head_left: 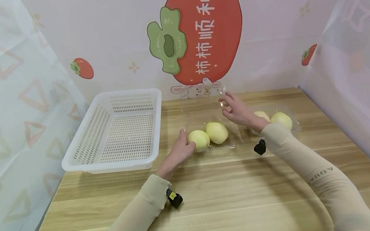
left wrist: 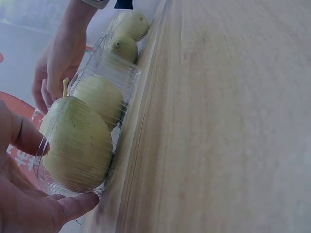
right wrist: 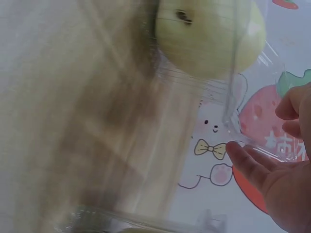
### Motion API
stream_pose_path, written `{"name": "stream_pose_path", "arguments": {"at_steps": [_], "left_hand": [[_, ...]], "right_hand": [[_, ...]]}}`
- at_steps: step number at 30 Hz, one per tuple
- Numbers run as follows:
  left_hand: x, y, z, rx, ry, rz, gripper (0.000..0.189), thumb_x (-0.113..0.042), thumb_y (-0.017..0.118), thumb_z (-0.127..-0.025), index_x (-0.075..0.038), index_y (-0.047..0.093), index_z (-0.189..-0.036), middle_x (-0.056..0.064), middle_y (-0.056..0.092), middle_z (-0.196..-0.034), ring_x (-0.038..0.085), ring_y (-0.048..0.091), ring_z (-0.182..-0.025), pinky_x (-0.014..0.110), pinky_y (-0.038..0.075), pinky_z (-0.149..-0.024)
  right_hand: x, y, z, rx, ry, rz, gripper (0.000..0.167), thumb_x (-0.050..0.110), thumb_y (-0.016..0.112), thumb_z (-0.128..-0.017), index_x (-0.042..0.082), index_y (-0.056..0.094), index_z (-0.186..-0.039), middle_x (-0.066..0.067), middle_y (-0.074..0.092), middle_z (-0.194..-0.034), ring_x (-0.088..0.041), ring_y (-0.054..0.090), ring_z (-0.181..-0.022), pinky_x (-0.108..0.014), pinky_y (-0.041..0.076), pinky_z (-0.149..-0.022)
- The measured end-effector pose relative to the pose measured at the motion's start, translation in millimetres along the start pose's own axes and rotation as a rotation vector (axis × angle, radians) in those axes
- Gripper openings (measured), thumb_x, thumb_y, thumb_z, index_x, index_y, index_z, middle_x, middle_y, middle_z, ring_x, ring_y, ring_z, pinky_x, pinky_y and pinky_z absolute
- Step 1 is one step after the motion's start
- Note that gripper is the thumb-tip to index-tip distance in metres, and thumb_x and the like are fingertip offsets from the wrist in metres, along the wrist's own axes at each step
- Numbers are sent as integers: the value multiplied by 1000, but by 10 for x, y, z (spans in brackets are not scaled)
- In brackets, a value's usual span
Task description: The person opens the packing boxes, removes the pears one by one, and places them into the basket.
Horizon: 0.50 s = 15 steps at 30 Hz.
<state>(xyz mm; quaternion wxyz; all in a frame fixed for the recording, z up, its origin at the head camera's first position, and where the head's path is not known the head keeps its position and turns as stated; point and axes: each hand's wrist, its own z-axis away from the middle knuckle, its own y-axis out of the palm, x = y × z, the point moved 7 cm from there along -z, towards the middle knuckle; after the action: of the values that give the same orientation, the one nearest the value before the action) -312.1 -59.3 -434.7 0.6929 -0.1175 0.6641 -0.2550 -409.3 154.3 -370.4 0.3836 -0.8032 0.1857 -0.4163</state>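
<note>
Two yellow-green pears [head_left: 217, 132] lie in a clear plastic clamshell box [head_left: 223, 147], whose transparent lid [head_left: 201, 105] stands raised at the back. My left hand [head_left: 182, 149] grips the box's left end beside one pear; in the left wrist view its thumb and fingers [left wrist: 80, 206] hold the wall from both sides. My right hand [head_left: 237, 111] is at the lid's right edge, fingers and thumb spread apart. In the right wrist view the fingertips [right wrist: 235, 148] touch the clear lid rim below a pear [right wrist: 209, 39].
A white perforated plastic basket [head_left: 157, 135] stands on the left of the wooden table [head_left: 215, 202]. Right of my box, partly behind the right wrist, another clear pack holds pears [head_left: 280, 119]. A printed cloth wall [head_left: 268, 52] rises behind the table.
</note>
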Motion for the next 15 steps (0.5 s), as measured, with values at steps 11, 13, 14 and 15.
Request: {"name": "stream_pose_path", "arguments": {"at_steps": [11, 13, 14, 15], "left_hand": [[-53, -27, 5, -6, -1, -37, 89, -20, 49, -89, 3, -5, -155, 23, -1, -164, 30, 3, -154, 41, 6, -126], [-83, -48, 14, -13, 9, -50, 89, -20, 49, -88, 3, -4, -156, 23, -1, -164, 30, 3, -154, 40, 6, -126], [-104, -61, 21, -18, 17, -56, 89, -20, 50, -88, 3, -4, -156, 23, -1, -164, 30, 4, -153, 40, 7, -126], [-126, -75, 28, -23, 27, -61, 89, -20, 50, -88, 3, -3, -155, 23, -1, -164, 31, 4, -153, 41, 8, -126]], "right_hand": [[-89, 115, 79, 86, 48, 38, 42, 6, 54, -92, -5, 52, -132, -32, 23, -155, -41, 62, -111, -48, 58, -87], [-114, 138, 94, 106, 74, 37, 43, 7, 54, -92, -4, 51, -133, -31, 21, -156, -41, 62, -112, -48, 58, -88], [-125, 152, 103, 117, 84, 33, 43, 7, 54, -92, -3, 50, -134, -31, 20, -157, -41, 62, -113, -48, 58, -89], [-135, 164, 110, 123, 91, 40, 44, 8, 54, -93, -3, 50, -135, -31, 20, -157, -41, 61, -114, -48, 58, -89]]}}
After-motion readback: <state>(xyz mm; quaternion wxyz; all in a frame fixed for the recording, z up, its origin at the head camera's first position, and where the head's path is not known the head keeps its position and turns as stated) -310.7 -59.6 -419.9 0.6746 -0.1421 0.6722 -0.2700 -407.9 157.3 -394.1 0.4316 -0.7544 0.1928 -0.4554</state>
